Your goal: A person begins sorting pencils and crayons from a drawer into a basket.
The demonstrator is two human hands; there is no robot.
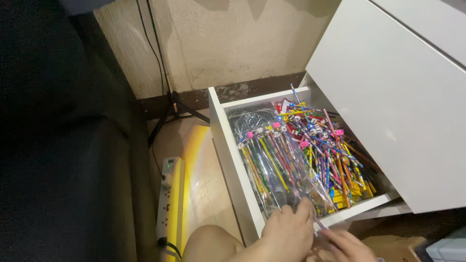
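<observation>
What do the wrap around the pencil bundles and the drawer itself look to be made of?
The wrap looks like thin clear plastic film, glossy: it crinkles, glints, and the coloured pencils show through it. The drawer looks like white laminated board with a smooth matt face and square edges; its core is not visible. The left hand grips the wrap's near end, with the right hand beside it.

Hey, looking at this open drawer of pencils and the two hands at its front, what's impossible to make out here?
- Right hand, head view: cut off by the bottom edge and blurred; its grip is unclear.
- Left hand: its fingertips hide what they pinch on the clear pencil bag.
- Drawer right side: covered by the white cabinet front.
- Pencils: toppers too small to identify.
- Power strip: lower end cut off.
</observation>
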